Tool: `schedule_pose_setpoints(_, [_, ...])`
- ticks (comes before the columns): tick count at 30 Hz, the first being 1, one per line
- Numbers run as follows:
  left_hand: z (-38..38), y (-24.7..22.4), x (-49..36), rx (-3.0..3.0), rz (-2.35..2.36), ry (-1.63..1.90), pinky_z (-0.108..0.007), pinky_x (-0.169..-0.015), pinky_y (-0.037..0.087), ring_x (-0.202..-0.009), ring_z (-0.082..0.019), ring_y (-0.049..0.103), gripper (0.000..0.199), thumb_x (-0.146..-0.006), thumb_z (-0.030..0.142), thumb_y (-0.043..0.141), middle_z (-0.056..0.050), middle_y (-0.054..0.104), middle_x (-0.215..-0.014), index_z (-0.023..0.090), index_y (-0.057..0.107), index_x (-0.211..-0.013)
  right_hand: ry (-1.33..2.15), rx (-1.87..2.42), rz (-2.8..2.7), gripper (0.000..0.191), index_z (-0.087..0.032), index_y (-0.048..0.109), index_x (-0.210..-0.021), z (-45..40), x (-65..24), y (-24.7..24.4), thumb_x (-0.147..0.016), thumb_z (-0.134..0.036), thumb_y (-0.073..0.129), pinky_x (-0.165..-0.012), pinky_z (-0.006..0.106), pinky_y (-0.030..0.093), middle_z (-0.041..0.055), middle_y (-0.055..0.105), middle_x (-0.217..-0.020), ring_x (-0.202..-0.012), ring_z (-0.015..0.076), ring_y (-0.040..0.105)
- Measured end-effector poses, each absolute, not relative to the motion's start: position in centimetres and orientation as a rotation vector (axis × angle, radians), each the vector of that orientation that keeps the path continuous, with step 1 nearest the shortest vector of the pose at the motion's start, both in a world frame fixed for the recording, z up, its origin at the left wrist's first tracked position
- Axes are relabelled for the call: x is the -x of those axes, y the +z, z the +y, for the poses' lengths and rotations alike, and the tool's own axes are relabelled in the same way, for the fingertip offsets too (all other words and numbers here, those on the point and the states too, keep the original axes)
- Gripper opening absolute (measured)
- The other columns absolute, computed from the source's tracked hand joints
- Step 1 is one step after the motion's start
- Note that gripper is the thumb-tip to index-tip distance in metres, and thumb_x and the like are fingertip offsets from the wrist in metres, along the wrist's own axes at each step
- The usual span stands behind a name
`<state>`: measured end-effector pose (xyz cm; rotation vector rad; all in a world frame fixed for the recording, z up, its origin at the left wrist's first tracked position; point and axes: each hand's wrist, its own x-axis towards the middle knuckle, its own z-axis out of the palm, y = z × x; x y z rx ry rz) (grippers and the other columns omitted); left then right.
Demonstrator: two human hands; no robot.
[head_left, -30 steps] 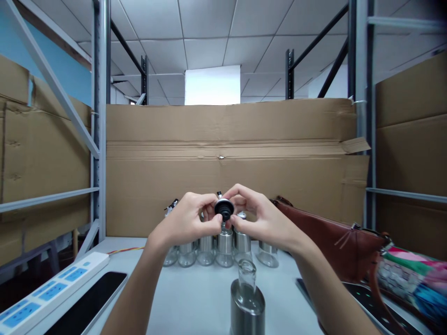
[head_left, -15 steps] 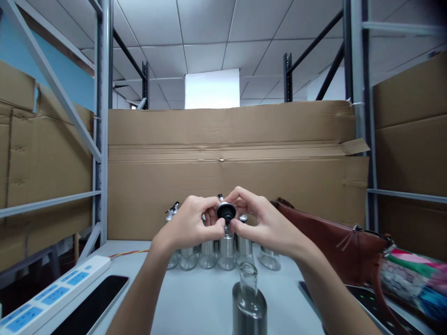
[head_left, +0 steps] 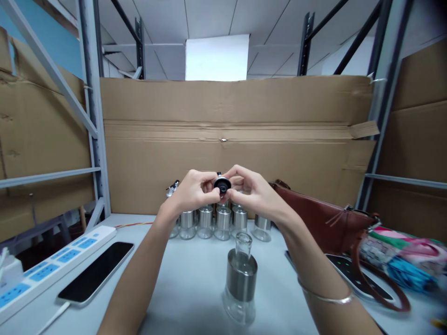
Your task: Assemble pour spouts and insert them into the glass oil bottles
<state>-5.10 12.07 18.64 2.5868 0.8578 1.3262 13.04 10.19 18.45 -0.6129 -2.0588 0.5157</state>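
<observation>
Between the fingertips of both hands is a bottle stopper [head_left: 222, 184], a silver disc with a black ribbed underside turned toward me. My left hand [head_left: 196, 190] pinches its left edge, and my right hand [head_left: 249, 188] grips the right edge. Below and nearer to me, an open glass bottle [head_left: 241, 279] with a metal sleeve stands upright on the table. Behind the hands is a row of several similar bottles [head_left: 222, 222]; their tops are partly hidden. One at the left end shows a black-tipped pourer [head_left: 172, 187].
On the left of the table [head_left: 181, 288] lie a white power strip [head_left: 59, 267] and a phone [head_left: 98, 273] with a cable. A brown leather bag [head_left: 324, 228] and a colourful cloth bundle [head_left: 401, 256] sit at the right. A cardboard panel [head_left: 174, 163] closes off the back.
The view has tilted down, so more of the near bottle and table shows. The stopper's black underside now faces me more squarely. Both hands still hold it.
</observation>
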Motion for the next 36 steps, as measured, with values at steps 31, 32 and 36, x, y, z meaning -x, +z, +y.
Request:
schedule_pose_setpoints(31, [9.9,18.2,3.5,-2.802,0.919,0.735,-0.023,-0.048,0.026,-0.050,-0.008,0.034,0.022,-0.069,0.025,0.055,0.005,0.042,-0.053,0.018,0.039,-0.055,0.706,0.989,-2.197,0.034,-0.019,0.059,-0.105,10.8,-16.4,19.0,-0.083,-0.045,0.059,-0.046,0.021,0.043,-0.0032,0.060,-0.059,-0.050,0.0113,0.058])
schedule_pose_setpoints(32, [9.9,18.0,3.3,-2.821,0.949,0.697,-0.024,-0.047,0.025,-0.050,-0.008,0.033,0.022,-0.068,0.024,0.055,0.005,0.041,-0.052,0.018,0.039,-0.055,0.712,0.987,-2.225,0.030,-0.018,0.062,-0.095,11.2,-16.3,18.8,-0.084,-0.046,0.059,-0.045,0.021,0.041,-0.0036,0.057,-0.057,-0.048,0.0094,0.054])
schedule_pose_setpoints(36, [9.8,18.1,3.1,-2.856,0.988,0.567,-0.025,-0.049,0.027,-0.051,-0.008,0.039,0.021,-0.071,0.026,0.056,0.003,0.046,-0.054,0.017,0.046,-0.055,0.822,0.915,-2.313,0.023,-0.018,0.062,-0.077,11.8,-16.4,18.5,-0.081,-0.040,0.063,-0.046,0.019,0.038,-0.0048,0.054,-0.055,-0.047,0.0064,0.048])
